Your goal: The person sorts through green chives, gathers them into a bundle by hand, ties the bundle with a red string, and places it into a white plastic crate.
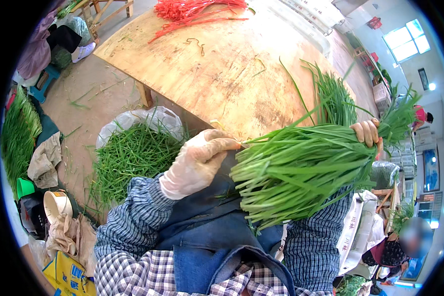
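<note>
A thick bunch of green garlic chives (301, 167) lies across the front of me, cut ends toward the left and leafy tips toward the right. My right hand (367, 134) is wrapped around it near the tips, its fingers showing over the top. My left hand (197, 160), in a pale thin glove, pinches at the bunch's upper left edge, on what looks like the end of a single chive stalk (245, 144). Behind the bunch, another pile of chives (334, 96) rests on the wooden table (222, 64).
Red ties (192, 11) lie at the table's far edge. Below its left side, a clear plastic bag (155, 118) holds loose green trimmings (133, 158). More chives (19, 130), a cream bucket (57, 205) and cloths stand at far left. Another person (387, 251) is at lower right.
</note>
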`<action>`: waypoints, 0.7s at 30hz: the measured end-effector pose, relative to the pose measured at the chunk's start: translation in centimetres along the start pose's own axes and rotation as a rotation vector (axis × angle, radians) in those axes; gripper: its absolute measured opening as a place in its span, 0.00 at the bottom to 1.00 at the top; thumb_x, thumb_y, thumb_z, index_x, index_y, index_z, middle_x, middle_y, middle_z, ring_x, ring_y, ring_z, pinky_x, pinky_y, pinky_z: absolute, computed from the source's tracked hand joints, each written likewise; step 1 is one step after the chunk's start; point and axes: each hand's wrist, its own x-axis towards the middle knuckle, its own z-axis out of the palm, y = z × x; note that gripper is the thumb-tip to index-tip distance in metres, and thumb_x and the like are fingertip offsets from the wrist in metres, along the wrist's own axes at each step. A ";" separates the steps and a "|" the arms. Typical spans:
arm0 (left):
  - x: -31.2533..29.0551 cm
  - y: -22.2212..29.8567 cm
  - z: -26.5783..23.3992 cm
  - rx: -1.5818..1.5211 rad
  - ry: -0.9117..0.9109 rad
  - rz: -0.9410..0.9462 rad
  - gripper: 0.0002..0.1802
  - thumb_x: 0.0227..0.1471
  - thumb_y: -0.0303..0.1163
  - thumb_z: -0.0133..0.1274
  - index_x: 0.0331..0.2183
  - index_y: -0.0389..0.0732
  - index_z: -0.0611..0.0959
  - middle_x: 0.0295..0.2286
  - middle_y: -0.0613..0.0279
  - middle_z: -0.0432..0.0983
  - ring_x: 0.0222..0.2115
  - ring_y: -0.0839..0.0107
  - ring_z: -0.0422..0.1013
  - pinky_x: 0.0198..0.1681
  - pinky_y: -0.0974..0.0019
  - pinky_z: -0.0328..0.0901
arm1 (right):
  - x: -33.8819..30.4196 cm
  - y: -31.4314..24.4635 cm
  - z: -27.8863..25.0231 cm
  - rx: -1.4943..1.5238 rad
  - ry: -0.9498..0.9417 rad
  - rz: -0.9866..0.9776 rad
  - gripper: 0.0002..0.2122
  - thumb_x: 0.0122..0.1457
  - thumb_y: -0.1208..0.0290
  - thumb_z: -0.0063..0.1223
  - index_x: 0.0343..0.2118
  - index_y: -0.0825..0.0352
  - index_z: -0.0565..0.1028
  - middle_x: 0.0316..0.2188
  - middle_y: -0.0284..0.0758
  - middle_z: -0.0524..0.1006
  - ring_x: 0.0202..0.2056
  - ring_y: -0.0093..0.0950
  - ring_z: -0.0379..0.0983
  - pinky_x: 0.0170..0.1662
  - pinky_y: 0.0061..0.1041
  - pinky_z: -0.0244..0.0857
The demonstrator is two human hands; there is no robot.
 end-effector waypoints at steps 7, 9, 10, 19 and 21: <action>0.2 1.5 1.8 -0.127 -0.106 0.062 0.19 0.37 0.18 0.54 0.38 0.38 0.78 0.33 0.55 0.71 0.37 0.60 0.68 0.41 0.63 0.63 | -0.7 -0.3 0.9 0.067 -0.162 -0.096 0.15 0.51 0.75 0.51 0.39 0.72 0.61 0.22 0.28 0.68 0.22 0.20 0.66 0.29 0.21 0.61; -0.2 2.2 2.4 -0.162 -0.051 0.024 0.14 0.37 0.18 0.55 0.33 0.37 0.79 0.29 0.57 0.72 0.32 0.62 0.69 0.36 0.64 0.64 | -0.8 -0.5 1.3 0.069 -0.197 -0.092 0.14 0.50 0.76 0.52 0.37 0.72 0.62 0.21 0.27 0.69 0.22 0.19 0.66 0.28 0.20 0.61; -0.5 2.3 2.6 -0.137 0.013 0.026 0.14 0.37 0.18 0.55 0.32 0.37 0.79 0.28 0.57 0.72 0.31 0.62 0.69 0.35 0.65 0.64 | -0.9 -0.4 1.3 0.077 -0.213 -0.091 0.14 0.50 0.76 0.52 0.37 0.71 0.62 0.20 0.27 0.69 0.21 0.19 0.66 0.28 0.19 0.62; -1.4 2.5 3.2 -0.189 -0.093 -0.058 0.12 0.39 0.17 0.54 0.32 0.34 0.80 0.29 0.55 0.75 0.30 0.66 0.73 0.33 0.68 0.67 | -1.4 -0.4 1.2 0.148 -0.369 -0.179 0.16 0.49 0.78 0.56 0.37 0.75 0.62 0.21 0.33 0.73 0.23 0.24 0.70 0.28 0.19 0.68; -1.5 2.1 3.5 -0.216 -0.152 -0.113 0.15 0.41 0.20 0.56 0.37 0.34 0.78 0.31 0.55 0.75 0.27 0.70 0.72 0.31 0.69 0.67 | -1.0 -0.6 1.1 0.146 -0.417 -0.174 0.14 0.51 0.77 0.53 0.35 0.74 0.61 0.22 0.35 0.74 0.22 0.26 0.72 0.27 0.20 0.68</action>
